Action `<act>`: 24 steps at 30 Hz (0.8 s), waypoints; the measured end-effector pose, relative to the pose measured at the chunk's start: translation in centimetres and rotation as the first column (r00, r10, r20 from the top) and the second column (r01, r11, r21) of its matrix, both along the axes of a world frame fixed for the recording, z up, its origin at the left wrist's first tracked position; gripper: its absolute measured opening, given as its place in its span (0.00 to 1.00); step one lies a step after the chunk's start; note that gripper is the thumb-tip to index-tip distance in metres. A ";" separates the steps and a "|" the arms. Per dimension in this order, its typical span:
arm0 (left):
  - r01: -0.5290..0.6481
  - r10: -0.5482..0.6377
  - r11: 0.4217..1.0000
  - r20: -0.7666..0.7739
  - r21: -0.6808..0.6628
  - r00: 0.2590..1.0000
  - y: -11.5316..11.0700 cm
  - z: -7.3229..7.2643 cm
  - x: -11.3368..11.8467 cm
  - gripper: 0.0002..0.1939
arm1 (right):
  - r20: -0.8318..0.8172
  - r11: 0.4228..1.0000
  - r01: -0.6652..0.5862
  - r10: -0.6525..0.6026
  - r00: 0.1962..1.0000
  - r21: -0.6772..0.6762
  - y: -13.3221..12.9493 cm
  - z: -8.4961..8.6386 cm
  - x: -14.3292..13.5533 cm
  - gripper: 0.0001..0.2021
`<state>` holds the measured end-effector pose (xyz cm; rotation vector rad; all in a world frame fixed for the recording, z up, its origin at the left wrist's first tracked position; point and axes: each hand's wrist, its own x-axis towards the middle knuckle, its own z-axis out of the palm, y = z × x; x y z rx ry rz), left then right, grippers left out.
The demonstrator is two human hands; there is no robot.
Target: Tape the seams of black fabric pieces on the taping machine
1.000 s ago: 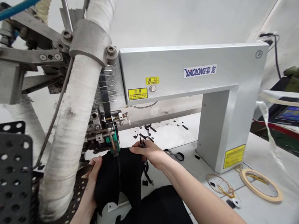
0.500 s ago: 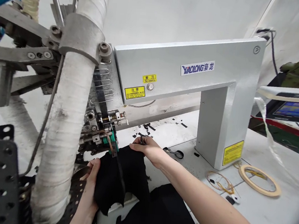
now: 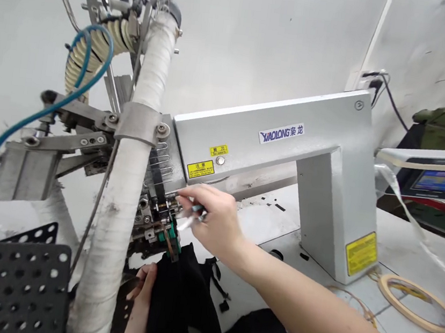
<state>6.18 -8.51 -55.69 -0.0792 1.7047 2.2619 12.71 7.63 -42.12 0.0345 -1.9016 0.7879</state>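
Right hand (image 3: 215, 222) pinched small tool (image 3: 191, 218) at machine head (image 3: 160, 210); left hand (image 3: 142, 292) gripped black cloth (image 3: 178, 291) just below head. Risk, judged: fingers close to mechanism could be nipped; cloth could slip askew

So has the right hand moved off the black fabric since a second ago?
Yes. The right hand rose from the black fabric toward the yellow warning label on the machine arm.

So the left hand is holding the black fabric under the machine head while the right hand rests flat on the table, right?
Not quite. The left hand does hold the black fabric, but the right hand is raised at the machine head, pinching a small tool. The head view shows it.
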 end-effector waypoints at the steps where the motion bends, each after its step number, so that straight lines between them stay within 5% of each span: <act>1: -0.006 0.006 1.000 -0.013 0.002 1.000 0.0 0.2 0.1 0.23 | 0.063 0.999 0.037 -0.039 0.997 0.018 -0.4 0.8 -0.4 0.08; 6: 0.011 -0.010 1.000 0.053 -0.009 0.999 -0.2 1.3 0.6 0.20 | 0.242 0.979 0.205 -0.198 0.950 -0.006 -2.0 2.4 -2.1 0.12; 11: -0.037 0.031 0.997 0.085 0.062 0.996 -0.2 1.5 0.6 0.17 | 0.172 0.987 0.156 -0.149 0.974 -0.026 -2.6 2.4 -2.4 0.11; 18: 0.042 -0.043 0.998 0.023 0.056 0.999 -0.3 1.6 0.8 0.21 | -0.004 0.977 0.137 -0.138 0.990 0.165 -2.3 1.7 -3.0 0.12; 24: 0.065 -0.067 0.996 0.035 0.066 0.997 -0.3 1.5 0.6 0.24 | -0.055 0.976 0.102 -0.093 0.994 0.190 -2.0 2.0 -3.6 0.12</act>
